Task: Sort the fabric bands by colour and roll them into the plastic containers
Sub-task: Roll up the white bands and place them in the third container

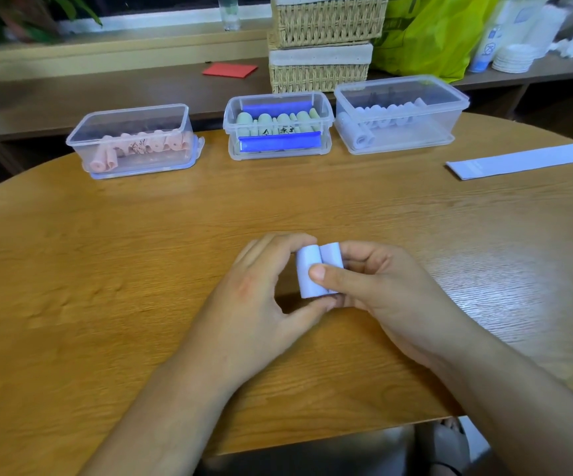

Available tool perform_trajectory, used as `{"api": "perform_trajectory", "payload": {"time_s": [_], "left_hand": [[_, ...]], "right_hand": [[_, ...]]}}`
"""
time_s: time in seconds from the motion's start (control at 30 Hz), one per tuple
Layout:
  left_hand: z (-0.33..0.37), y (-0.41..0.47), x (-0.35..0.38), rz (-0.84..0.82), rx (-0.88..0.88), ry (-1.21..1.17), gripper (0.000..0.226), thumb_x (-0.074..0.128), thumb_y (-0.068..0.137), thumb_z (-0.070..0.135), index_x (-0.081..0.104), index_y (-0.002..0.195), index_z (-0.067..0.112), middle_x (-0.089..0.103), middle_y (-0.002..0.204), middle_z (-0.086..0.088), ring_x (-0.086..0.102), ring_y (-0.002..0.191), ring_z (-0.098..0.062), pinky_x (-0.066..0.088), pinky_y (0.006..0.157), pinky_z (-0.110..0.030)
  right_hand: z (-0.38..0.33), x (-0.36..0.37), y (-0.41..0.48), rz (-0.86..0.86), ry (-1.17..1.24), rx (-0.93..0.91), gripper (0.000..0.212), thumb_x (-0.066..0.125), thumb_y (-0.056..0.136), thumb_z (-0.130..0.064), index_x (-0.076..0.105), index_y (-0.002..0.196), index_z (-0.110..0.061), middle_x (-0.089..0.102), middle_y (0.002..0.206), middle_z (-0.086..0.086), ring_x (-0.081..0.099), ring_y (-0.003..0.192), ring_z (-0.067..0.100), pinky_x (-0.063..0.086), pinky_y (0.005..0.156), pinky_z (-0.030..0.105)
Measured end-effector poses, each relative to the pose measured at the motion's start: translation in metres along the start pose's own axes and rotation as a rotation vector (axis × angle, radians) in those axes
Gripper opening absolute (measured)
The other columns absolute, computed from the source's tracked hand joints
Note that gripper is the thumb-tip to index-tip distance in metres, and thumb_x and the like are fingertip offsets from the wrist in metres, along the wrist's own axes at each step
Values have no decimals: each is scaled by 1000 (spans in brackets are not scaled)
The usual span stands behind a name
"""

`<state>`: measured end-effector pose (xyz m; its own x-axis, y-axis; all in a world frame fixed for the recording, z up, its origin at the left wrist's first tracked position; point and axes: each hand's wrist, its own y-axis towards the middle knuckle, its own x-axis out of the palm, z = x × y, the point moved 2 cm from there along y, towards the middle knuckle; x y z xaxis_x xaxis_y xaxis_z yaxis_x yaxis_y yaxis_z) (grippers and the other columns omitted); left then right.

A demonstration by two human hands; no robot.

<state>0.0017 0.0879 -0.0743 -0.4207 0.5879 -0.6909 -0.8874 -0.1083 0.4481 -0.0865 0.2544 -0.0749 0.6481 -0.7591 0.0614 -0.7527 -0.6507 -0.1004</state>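
The pale band [309, 269] is held rolled over the table [106, 252], gripped by the left hand [261, 290] and the right hand [384, 280], seemingly as two coils. It should be kept tightly wound and squared at the ends before being set in the right-hand box [429, 132].

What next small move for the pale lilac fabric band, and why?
Probably lift the rolled pale lilac fabric band toward the clear plastic container on the right, the one holding lilac rolls. The left hand and right hand pinch it, and no loose tail shows.
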Motion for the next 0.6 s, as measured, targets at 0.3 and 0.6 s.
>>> {"api": "perform_trajectory", "payload": {"time_s": [0.3,0.6], "left_hand": [[-1,1,0,46,36,73,49,89,81,33,67,124,24,66,119,18,59,112,-6,42,97,-16],[-6,9,20,-15,-54,101,79,86,83,39,48,152,30,56,141,20,52,133,-4,43,111,-26]], "right_hand": [[5,-1,5,31,44,18,20,83,88,-15,76,104,-6,73,97,29,64,86,28,53,89,43],[-14,-35,11,145,141,-38,21,79,93,-12,75,110,-2,78,98,17,68,87,21,54,87,35]]}}
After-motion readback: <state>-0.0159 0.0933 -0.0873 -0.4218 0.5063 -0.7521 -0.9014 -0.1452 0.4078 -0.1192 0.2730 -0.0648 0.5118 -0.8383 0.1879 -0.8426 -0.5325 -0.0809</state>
